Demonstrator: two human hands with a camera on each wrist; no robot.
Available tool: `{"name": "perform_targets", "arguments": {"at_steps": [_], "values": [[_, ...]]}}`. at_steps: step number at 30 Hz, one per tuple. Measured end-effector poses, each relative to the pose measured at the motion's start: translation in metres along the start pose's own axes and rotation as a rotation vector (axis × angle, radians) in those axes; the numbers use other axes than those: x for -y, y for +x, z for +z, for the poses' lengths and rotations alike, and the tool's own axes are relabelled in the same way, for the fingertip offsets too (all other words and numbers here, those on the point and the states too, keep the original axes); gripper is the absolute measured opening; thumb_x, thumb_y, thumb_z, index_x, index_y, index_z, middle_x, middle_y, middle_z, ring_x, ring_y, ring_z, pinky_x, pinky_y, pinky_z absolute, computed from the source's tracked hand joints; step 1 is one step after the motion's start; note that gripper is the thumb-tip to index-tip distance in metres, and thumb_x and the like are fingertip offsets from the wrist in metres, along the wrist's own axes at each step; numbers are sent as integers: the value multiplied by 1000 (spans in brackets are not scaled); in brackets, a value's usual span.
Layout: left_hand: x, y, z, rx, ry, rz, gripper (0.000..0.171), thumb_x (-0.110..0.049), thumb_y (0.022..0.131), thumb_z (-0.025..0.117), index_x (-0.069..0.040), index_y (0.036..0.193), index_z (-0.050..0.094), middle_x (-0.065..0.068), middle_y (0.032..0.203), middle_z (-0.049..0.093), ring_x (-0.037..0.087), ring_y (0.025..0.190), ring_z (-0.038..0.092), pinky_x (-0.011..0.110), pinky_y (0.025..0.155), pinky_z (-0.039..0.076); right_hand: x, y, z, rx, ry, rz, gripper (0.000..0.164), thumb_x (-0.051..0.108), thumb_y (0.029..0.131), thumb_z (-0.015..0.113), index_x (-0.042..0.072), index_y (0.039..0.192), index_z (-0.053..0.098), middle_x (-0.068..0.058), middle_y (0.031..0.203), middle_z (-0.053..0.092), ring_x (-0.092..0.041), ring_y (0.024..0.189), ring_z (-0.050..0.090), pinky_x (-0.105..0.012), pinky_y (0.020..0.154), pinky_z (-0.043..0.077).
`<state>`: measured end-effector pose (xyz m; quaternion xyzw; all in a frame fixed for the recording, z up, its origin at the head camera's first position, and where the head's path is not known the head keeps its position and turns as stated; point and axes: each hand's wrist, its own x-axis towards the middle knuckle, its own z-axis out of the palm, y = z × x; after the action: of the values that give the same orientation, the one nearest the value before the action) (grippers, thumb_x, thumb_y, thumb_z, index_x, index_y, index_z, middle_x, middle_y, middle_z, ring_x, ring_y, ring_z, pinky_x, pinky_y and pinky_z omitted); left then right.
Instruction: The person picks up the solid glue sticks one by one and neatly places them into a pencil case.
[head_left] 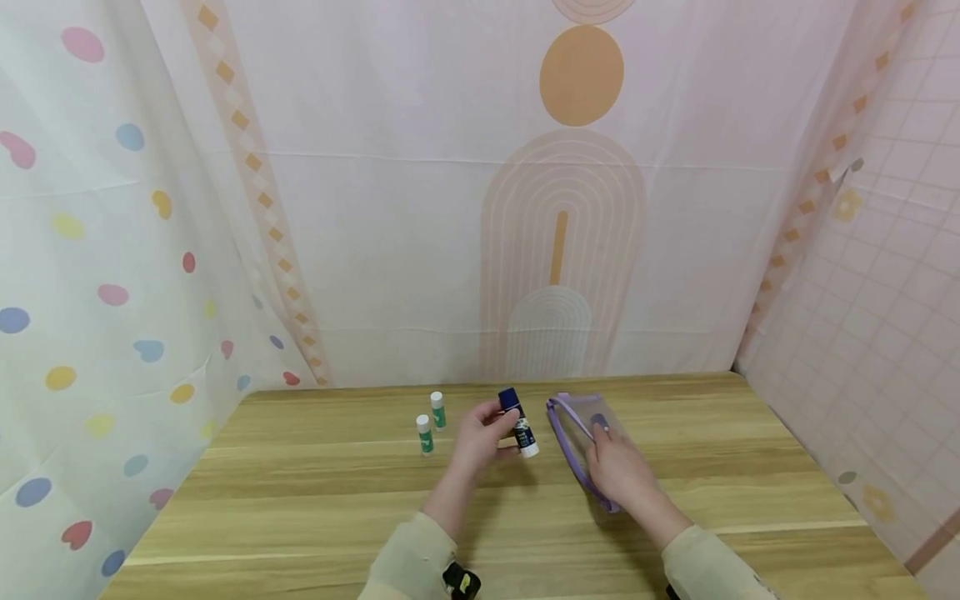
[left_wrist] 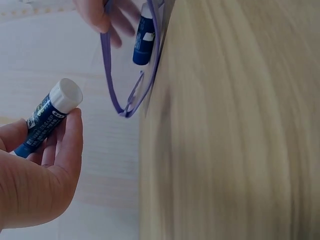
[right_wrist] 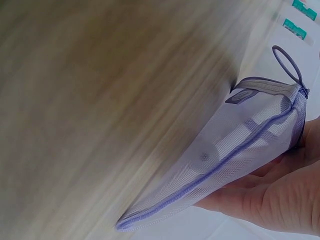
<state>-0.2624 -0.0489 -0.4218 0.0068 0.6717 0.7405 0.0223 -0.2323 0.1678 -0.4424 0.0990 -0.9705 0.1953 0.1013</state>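
My left hand (head_left: 477,439) pinches a dark blue glue stick (head_left: 519,423) with a white end, above the table and left of the pouch. A see-through mesh zipper pouch (head_left: 577,467) with purple trim lies to the right, its mouth spread toward the left hand. Gripping the pouch's upper edge is my right hand (head_left: 624,472); in the left wrist view its fingers show on both sides of the purple rim. Inside the pouch sits another blue glue stick (left_wrist: 145,42), seen through the mouth.
Two green glue sticks with white caps stand upright left of my left hand, a nearer one (head_left: 425,435) and a farther one (head_left: 438,412). The wooden table (head_left: 300,500) ends at a hanging patterned cloth (head_left: 405,275), with more cloth at both sides.
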Motion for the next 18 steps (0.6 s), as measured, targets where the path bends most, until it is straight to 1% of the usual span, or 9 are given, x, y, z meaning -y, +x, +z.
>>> {"name": "perform_targets", "arguments": {"at_steps": [9,12,16,18], "values": [[8,1,19,14,-34,-43,42,-9,95,66,11,130,54,16,103,64,22,85,64,43,71,61,0,1,0,15,22,17,41,9,101,41,-18,131,49,-39,130,51,-53,123,47,-57,109,35],[10,1,24,9,-42,-62,41,-10,94,67,10,129,55,15,103,64,20,82,64,43,70,61,0,1,0,14,22,17,41,9,101,41,-17,132,49,-39,129,51,-53,122,48,-58,108,36],[14,0,32,5,-58,-81,40,-9,94,67,10,128,55,15,102,65,20,79,65,38,65,61,0,1,0,-2,15,11,40,9,101,43,-16,130,50,-38,127,53,-54,118,50,-58,106,39],[17,0,36,3,-64,-86,39,-9,94,67,10,126,56,15,100,66,20,77,65,39,64,62,1,1,1,-4,15,11,39,9,101,43,-16,130,51,-38,127,53,-54,118,51,-58,105,39]]}}
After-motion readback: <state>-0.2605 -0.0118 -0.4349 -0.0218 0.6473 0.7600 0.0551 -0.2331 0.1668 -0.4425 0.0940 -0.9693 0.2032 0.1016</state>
